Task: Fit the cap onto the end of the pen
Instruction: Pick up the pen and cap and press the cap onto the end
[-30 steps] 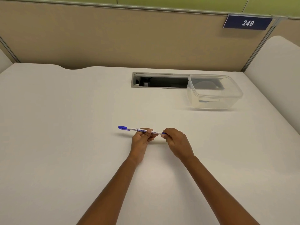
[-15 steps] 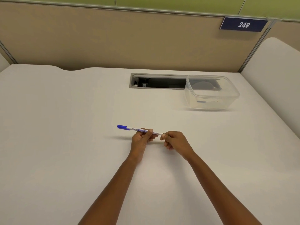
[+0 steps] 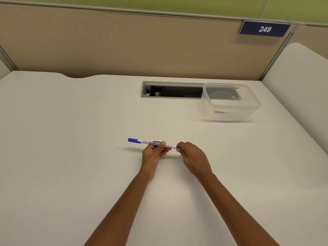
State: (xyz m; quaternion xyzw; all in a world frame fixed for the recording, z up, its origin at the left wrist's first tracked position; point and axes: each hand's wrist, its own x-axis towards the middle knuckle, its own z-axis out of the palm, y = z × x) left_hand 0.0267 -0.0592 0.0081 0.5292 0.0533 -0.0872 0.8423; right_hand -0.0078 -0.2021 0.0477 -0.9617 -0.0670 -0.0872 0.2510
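One clear plastic container [image 3: 230, 114] sits at the far right of the desk [image 3: 71, 157], overlapping the cable recess [image 3: 172, 91]. A small bluish thing lies inside it, too faint to identify. The left hand [image 3: 153, 153] grips the pen [image 3: 145, 142] mid-barrel above the desk's centre. The right hand [image 3: 192, 157] pinches its right end, where blue shows. Hands and pen sit almost as they did half a second ago.

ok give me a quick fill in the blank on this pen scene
The dark blue wall sign reads ____.
The left hand grips the white marker pen, whose free end is ____.
The clear plastic container stands on the white desk's far ____ side.
Missing: 249; blue; right.
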